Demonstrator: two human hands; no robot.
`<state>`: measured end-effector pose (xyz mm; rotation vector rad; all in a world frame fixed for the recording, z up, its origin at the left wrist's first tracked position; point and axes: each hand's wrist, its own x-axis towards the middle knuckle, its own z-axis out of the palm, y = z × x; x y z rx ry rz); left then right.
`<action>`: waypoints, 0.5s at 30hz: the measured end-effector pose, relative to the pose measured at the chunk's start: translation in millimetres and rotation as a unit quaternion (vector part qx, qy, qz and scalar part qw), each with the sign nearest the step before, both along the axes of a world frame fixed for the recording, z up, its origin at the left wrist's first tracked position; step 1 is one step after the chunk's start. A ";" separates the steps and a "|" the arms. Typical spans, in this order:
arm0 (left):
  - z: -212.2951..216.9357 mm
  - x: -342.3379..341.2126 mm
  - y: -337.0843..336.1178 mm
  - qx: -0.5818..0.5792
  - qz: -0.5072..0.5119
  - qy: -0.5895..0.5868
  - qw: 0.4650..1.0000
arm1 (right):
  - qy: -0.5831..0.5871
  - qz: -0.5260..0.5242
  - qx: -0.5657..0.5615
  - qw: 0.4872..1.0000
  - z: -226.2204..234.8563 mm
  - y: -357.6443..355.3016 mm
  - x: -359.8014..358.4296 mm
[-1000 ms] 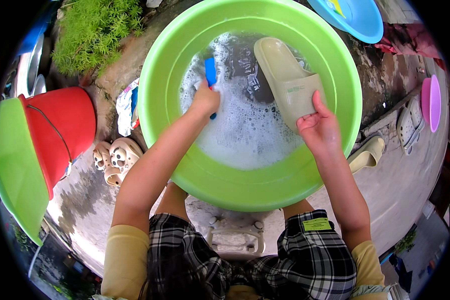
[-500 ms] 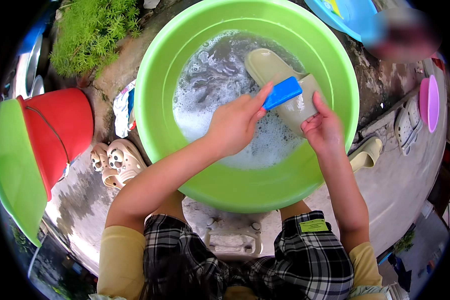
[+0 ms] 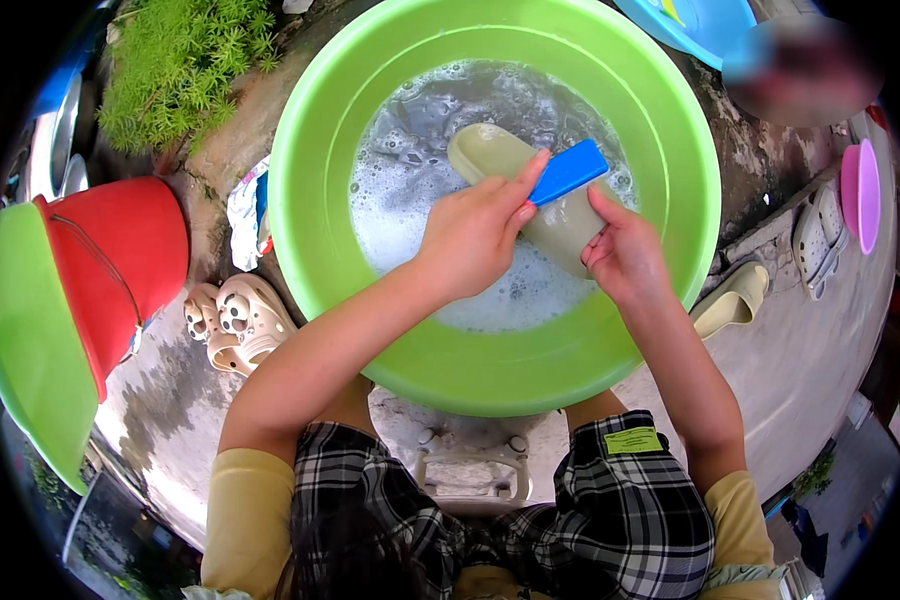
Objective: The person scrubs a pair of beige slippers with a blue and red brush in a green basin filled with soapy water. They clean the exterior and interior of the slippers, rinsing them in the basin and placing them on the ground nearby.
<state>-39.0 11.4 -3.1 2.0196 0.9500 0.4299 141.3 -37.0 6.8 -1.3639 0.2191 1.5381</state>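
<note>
A beige-green slide slipper (image 3: 492, 156) is tilted over soapy water (image 3: 410, 215) in a big green basin (image 3: 678, 190). My right hand (image 3: 628, 250) grips one end of it, thumb on top and fingers curled beneath. My left hand (image 3: 475, 232) is closed on a blue brush (image 3: 570, 172), which lies against the slipper's strap area. The brush's underside, where bristles would sit, is hidden. The slipper's far end rests just over the foam.
A matching slipper (image 3: 732, 300) lies right of the basin, with a pale clog (image 3: 818, 240) farther out. Beige clogs (image 3: 253, 318) stand at the left, near a red bucket (image 3: 142, 255) and a green tub (image 3: 40, 330). A blue basin (image 3: 705, 25) sits at the far right.
The slipper, held in my right hand, has moved left and slightly toward me. The blue brush has shifted slightly up and now covers more of the strap area.
</note>
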 end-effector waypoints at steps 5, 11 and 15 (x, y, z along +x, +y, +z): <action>-21.7 -24.9 -14.4 -0.066 0.011 0.006 0.998 | -0.010 -0.030 -0.017 0.999 14.8 12.9 6.2; -0.3 4.5 9.8 -0.039 0.035 0.015 0.999 | -0.010 0.074 -0.002 0.997 -4.1 -3.2 -4.1; -3.4 -15.2 19.9 -0.149 0.163 -0.140 0.965 | -0.007 0.063 0.044 0.997 21.2 1.4 -3.2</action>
